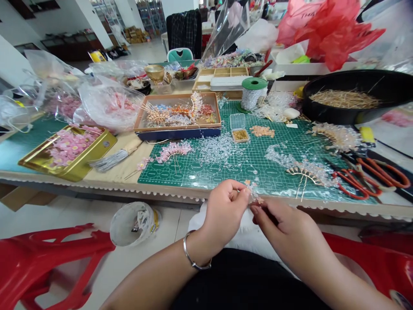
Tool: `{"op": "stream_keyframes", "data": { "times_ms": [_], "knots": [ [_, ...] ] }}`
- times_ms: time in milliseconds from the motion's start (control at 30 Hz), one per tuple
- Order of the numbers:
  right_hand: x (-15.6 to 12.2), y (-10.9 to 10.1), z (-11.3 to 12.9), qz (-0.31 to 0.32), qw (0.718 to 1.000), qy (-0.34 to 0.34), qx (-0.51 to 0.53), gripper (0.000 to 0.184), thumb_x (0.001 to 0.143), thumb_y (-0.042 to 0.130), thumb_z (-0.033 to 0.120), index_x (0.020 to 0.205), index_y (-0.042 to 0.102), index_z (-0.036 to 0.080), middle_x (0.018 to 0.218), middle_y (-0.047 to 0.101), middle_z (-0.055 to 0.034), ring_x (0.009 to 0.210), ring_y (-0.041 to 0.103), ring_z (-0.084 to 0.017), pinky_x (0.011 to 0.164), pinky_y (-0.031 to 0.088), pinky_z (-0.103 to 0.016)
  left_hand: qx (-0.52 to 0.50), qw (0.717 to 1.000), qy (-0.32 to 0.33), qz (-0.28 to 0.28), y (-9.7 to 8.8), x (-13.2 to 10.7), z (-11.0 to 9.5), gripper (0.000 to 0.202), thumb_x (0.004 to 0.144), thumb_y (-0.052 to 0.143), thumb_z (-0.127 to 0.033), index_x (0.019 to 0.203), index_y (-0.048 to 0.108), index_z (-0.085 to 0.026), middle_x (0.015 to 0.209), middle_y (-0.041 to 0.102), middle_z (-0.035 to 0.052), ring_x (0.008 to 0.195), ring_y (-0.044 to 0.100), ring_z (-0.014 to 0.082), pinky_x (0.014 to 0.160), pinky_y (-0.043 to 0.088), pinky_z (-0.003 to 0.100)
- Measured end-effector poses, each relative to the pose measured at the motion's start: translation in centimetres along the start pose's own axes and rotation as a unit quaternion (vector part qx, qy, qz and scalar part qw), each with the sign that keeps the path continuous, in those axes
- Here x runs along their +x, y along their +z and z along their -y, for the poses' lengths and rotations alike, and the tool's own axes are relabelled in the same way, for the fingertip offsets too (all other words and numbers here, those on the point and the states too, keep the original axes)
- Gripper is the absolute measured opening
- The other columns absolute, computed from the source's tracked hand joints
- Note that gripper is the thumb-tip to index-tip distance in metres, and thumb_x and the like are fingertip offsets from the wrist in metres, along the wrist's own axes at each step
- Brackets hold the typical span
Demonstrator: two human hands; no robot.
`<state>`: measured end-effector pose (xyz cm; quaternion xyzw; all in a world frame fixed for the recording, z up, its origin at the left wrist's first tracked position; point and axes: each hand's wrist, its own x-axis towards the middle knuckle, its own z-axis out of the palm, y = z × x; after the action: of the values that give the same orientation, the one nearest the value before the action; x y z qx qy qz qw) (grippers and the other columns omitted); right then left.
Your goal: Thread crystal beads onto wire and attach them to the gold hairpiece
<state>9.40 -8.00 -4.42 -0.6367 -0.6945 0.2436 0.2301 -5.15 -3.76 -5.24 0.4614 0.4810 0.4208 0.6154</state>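
A small spray of clear beads and peach flowers (252, 186) sits pinched in my left hand (227, 211), thumb against the bent fingers. Close beside it, the thumb and fingertips of my right hand (284, 228) close on the lower end of the same spray, by a small peach flower. Both hands are just in front of the table's near edge. On the green cutting mat (219, 174) beyond lie loose clear beads (219, 150), peach flower pieces (262, 131) and a little box of gold beads (240, 136). A beaded hair comb (311, 172) rests to the right.
Red-handled scissors (355, 183) and a black basin (312, 112) are on the right. At left stand a gold tin (72, 168) of pink flowers and a cardboard tray (177, 126) of beaded pieces. A spool (254, 97) stands behind. A bucket (129, 228) and red stool (64, 254) are below.
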Motion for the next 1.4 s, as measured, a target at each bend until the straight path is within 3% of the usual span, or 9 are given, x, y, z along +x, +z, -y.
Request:
{"op": "stream_keyframes", "data": {
  "times_ms": [167,300,500,600,733,967,1167,1300,1400],
  "knots": [
    [-0.3,0.0,0.7,0.052,0.998,0.016,0.033,0.044,0.103,0.043,0.036,0.061,0.052,0.024,0.051,0.056,0.0039,0.042,0.051,-0.012,0.041,0.04,-0.022,0.084,0.995,0.05,-0.029,-0.1,0.0,0.3,0.013,0.09,0.06,-0.032,0.085,0.061,-0.02,0.052,0.039,-0.0082,0.049,0.035,0.0094,0.052,0.027,0.025],
    [-0.2,-0.1,0.4,0.025,0.999,-0.015,0.013,0.042,0.101,0.043,0.038,0.063,0.053,0.023,0.054,0.057,0.0008,0.049,0.053,-0.016,0.049,0.04,-0.028,0.058,0.997,0.034,-0.027,-0.2,0.3,0.4,0.014,0.089,0.061,-0.032,0.084,0.062,-0.019,0.053,0.039,-0.0079,0.05,0.035,0.0094,0.052,0.027,0.024],
    [0.9,-0.1,-0.5,-0.069,0.996,-0.058,0.005,0.032,0.099,0.044,0.039,0.095,0.07,0.021,0.103,0.072,-0.0119,0.092,0.067,-0.029,0.079,0.048,-0.041,-0.098,0.994,-0.029,-0.04,0.3,1.0,0.1,0.015,0.083,0.066,-0.029,0.078,0.059,-0.017,0.063,0.051,-0.0045,0.054,0.04,0.0077,0.058,0.035,0.023],
    [1.6,0.4,-0.4,-0.054,0.996,-0.052,0.041,0.032,0.1,0.046,0.037,0.081,0.068,0.023,0.086,0.073,-0.0057,0.078,0.069,-0.023,0.066,0.051,-0.032,-0.099,0.994,-0.024,-0.043,0.9,1.2,0.2,0.014,0.085,0.063,-0.03,0.08,0.058,-0.017,0.062,0.051,-0.0044,0.053,0.044,0.0083,0.058,0.039,0.023],
    [2.4,1.1,0.0,-0.044,0.997,-0.027,0.065,0.043,0.103,0.043,0.038,0.065,0.055,0.022,0.055,0.063,0.0013,0.047,0.058,-0.016,0.038,0.038,-0.024,-0.047,0.998,0.009,-0.047,1.2,1.4,0.6,0.016,0.089,0.059,-0.034,0.085,0.058,-0.018,0.065,0.057,-0.002,0.059,0.054,0.0119,0.06,0.045,0.025],
    [1.7,1.0,-0.3,-0.077,0.993,-0.077,-0.045,0.037,0.098,0.044,0.034,0.068,0.06,0.021,0.063,0.064,-0.0037,0.057,0.061,-0.02,0.05,0.038,-0.029,0.111,0.989,0.078,-0.063,0.5,1.5,0.9,0.015,0.092,0.056,-0.031,0.085,0.059,-0.019,0.057,0.048,-0.0059,0.053,0.046,0.0105,0.055,0.038,0.024],
    [0.9,-1.6,-0.4,-0.062,0.975,-0.128,-0.169,0.035,0.093,0.046,0.033,0.063,0.058,0.021,0.054,0.056,-0.0051,0.046,0.05,-0.02,0.051,0.02,-0.033,0.253,0.954,0.156,-0.029,-0.6,1.4,1.0,0.013,0.086,0.058,-0.026,0.077,0.064,-0.02,0.055,0.047,-0.004,0.058,0.043,0.0131,0.061,0.027,0.03],
    [2.3,-4.5,-1.9,0.006,0.976,-0.147,-0.161,0.032,0.096,0.043,0.033,0.071,0.062,0.025,0.064,0.064,-0.002,0.056,0.06,-0.021,0.053,0.035,-0.032,0.279,0.946,0.163,0.022,-1.3,0.7,0.1,0.012,0.087,0.057,-0.024,0.079,0.065,-0.02,0.057,0.049,-0.0047,0.057,0.043,0.0117,0.061,0.029,0.03],
    [3.2,-5.7,-3.5,0.057,0.978,-0.159,-0.126,0.036,0.101,0.042,0.039,0.077,0.066,0.027,0.071,0.067,-0.0005,0.062,0.064,-0.018,0.053,0.044,-0.03,0.203,0.974,0.076,0.061,-1.6,0.3,-0.9,0.011,0.088,0.058,-0.027,0.08,0.061,-0.02,0.052,0.039,-0.0083,0.05,0.035,0.0089,0.054,0.028,0.026]
  ]
}}
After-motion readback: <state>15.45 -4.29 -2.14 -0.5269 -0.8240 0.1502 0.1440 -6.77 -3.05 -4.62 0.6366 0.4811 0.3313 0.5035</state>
